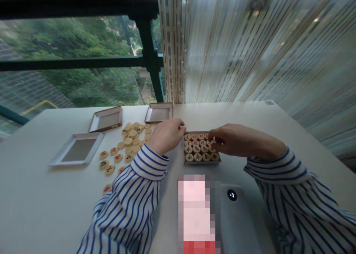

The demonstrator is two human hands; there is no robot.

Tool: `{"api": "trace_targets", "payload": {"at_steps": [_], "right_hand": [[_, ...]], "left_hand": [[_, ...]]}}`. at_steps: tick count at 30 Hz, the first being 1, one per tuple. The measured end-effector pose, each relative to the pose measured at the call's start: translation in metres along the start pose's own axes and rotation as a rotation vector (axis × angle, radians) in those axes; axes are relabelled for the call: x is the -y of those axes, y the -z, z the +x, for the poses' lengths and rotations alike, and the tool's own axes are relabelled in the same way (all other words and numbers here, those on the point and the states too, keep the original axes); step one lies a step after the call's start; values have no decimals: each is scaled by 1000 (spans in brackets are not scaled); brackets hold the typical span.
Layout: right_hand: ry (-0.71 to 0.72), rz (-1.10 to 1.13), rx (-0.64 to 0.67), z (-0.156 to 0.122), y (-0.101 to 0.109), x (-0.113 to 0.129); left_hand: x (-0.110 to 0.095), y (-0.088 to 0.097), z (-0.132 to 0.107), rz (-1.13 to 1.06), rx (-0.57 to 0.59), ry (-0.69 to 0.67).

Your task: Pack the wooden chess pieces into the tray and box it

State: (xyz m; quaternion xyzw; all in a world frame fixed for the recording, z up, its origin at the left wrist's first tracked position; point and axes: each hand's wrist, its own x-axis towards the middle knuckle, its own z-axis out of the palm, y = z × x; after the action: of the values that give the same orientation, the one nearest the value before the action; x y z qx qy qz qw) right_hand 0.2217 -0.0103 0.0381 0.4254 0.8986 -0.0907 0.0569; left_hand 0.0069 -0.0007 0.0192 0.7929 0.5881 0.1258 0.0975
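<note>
A small square tray [201,162] sits on the white table, filled with rows of round wooden chess discs [198,149] marked in red and black. My left hand [166,136] curls at the tray's left edge, fingertips pinched by its far left corner. My right hand [236,140] rests over the tray's right side with fingers bent onto the discs there. What either hand pinches is hidden. A loose heap of the same discs [130,140] lies to the left of my left hand.
Three flat box lids or trays lie on the table: a white one [78,150] at left, a brown-rimmed one [106,119] behind it, another [159,113] at the far middle. A grey device [236,209] with a round button sits near me. Window and striped curtain stand behind.
</note>
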Motion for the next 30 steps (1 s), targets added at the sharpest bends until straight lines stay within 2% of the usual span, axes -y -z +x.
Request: {"api": "trace_targets", "payload": {"at_steps": [7, 30], "right_hand": [[-8, -47, -75, 2, 0, 2], [4, -51, -43, 1, 1, 9]], "left_hand": [[-3, 5, -1, 8, 5, 6], [-4, 7, -3, 33, -9, -13]]}}
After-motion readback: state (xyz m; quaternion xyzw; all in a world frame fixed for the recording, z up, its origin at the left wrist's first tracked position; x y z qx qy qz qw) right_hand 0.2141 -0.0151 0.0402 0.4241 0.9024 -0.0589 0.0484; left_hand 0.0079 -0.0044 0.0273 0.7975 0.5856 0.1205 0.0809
